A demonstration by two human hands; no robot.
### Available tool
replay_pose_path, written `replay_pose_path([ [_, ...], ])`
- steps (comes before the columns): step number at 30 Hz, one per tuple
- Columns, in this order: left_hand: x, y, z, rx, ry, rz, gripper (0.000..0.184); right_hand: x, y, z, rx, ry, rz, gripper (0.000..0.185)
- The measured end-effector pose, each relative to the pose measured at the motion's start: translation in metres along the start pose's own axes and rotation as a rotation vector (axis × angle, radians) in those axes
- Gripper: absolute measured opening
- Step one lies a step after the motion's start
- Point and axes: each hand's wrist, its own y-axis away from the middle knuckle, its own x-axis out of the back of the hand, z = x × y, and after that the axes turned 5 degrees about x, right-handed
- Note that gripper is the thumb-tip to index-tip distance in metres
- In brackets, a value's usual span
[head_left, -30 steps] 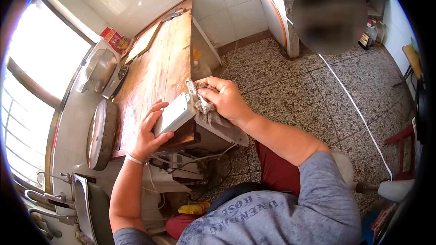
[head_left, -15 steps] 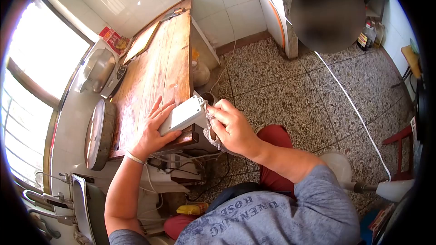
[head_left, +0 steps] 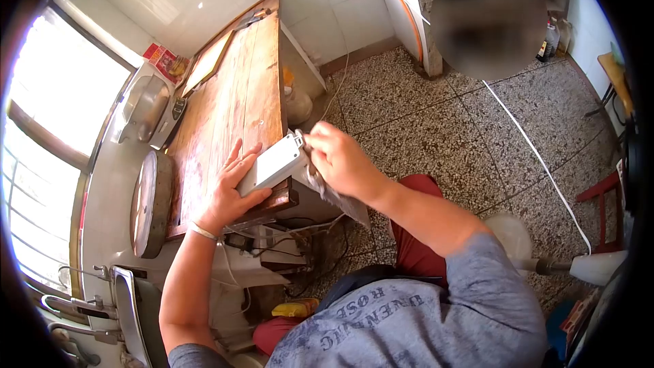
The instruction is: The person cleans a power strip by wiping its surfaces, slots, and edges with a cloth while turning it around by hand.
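A white rectangular plastic box (head_left: 278,162), with small screw holes and a loop at its far end, lies at the near corner of the wooden table (head_left: 235,102). My left hand (head_left: 230,196) grips it from the left, thumb along the near side and fingers over the far side. Pinched in my right hand (head_left: 340,160) is a crumpled grey cloth (head_left: 340,201), which hangs below the fingers. The right fingertips are against the looped end of the box, slightly blurred.
To the left are a thick round chopping board (head_left: 151,204), a kitchen scale with a metal bowl (head_left: 146,105) and a sink (head_left: 129,307). Cables (head_left: 300,234) run beneath the table corner. A white cord (head_left: 538,157) crosses the speckled floor. A stool (head_left: 603,197) stands at right.
My right hand has moved up along the box to its looped end, and more of the cloth hangs down. My left hand stays on the box. The view has shifted slightly.
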Motion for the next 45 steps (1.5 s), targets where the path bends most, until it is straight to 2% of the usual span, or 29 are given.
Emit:
replay_pose_path([
  [3, 0.0, 0.0, 0.005, 0.048, 0.0, 0.005, 0.075, -0.005, -0.012, 0.012, 0.038, -0.039, 0.027, 0.021],
  [5, 0.0, 0.001, 0.002, 0.063, -0.008, -0.011, 0.077, 0.001, 0.004, -0.007, -0.014, 0.039, -0.016, 0.023],
  [6, 0.0, 0.001, 0.002, 0.063, -0.003, -0.011, 0.077, 0.003, 0.014, -0.023, -0.092, -0.018, 0.018, 0.02],
  [8, 0.001, 0.0, 0.002, 0.047, -0.001, 0.0, 0.074, 0.003, 0.021, -0.033, -0.091, -0.036, 0.052, 0.02],
  [10, 0.0, -0.001, -0.009, -0.035, -0.007, 0.017, 0.073, -0.001, 0.01, -0.012, -0.126, -0.156, 0.034, 0.019],
  [14, -0.004, 0.002, -0.01, 0.041, 0.02, 0.056, 0.072, -0.01, -0.013, 0.011, -0.098, -0.113, 0.017, 0.021],
  [17, -0.004, 0.001, -0.011, -0.009, 0.056, 0.08, 0.074, 0.004, 0.009, -0.026, -0.13, 0.001, -0.031, 0.025],
  [18, -0.001, 0.002, -0.002, 0.01, 0.039, 0.087, 0.071, 0.006, 0.018, -0.031, -0.073, 0.028, -0.029, 0.026],
  [20, 0.0, 0.001, 0.005, 0.038, 0.016, 0.086, 0.069, 0.009, 0.017, -0.039, -0.091, 0.01, -0.048, 0.027],
  [22, -0.003, 0.001, 0.006, 0.074, 0.054, 0.09, 0.071, 0.01, -0.001, -0.031, -0.317, -0.079, -0.115, 0.027],
  [24, 0.0, 0.002, 0.008, 0.137, 0.06, 0.096, 0.073, 0.002, -0.011, 0.004, -0.069, -0.024, -0.079, 0.025],
  [26, -0.002, 0.002, 0.007, 0.125, 0.033, 0.107, 0.071, 0.001, -0.012, 0.007, -0.138, -0.036, -0.102, 0.028],
  [28, 0.001, 0.006, 0.005, 0.147, -0.025, 0.124, 0.071, 0.007, -0.001, -0.017, -0.049, 0.066, -0.107, 0.032],
  [31, 0.0, 0.004, 0.0, 0.063, -0.041, 0.117, 0.071, 0.01, 0.016, -0.03, -0.16, -0.002, -0.116, 0.039],
  [34, 0.001, 0.002, -0.001, 0.094, -0.047, 0.114, 0.07, 0.01, -0.013, -0.007, -0.241, -0.069, -0.138, 0.025],
  [35, 0.001, 0.001, 0.0, 0.105, -0.059, 0.12, 0.07, 0.007, -0.026, 0.01, -0.126, -0.07, -0.177, 0.021],
  [36, 0.0, 0.001, 0.001, 0.119, -0.048, 0.104, 0.07, 0.004, -0.034, 0.02, -0.188, -0.145, -0.21, 0.024],
  [38, 0.0, 0.001, 0.0, 0.16, -0.046, 0.124, 0.071, 0.007, -0.03, 0.01, -0.05, -0.015, -0.209, 0.025],
  [39, -0.001, 0.002, -0.002, 0.143, -0.054, 0.125, 0.071, 0.011, -0.016, 0.005, -0.092, -0.007, -0.187, 0.027],
  [40, -0.001, 0.002, -0.002, 0.122, -0.063, 0.119, 0.072, 0.012, -0.004, -0.001, -0.006, 0.033, -0.162, 0.027],
  [42, 0.002, 0.002, 0.0, 0.154, -0.06, 0.089, 0.074, 0.012, 0.006, -0.014, -0.15, -0.077, -0.137, 0.027],
  [45, -0.001, -0.001, -0.007, 0.074, -0.062, 0.109, 0.074, 0.005, -0.015, 0.015, -0.122, -0.167, -0.138, 0.029],
])
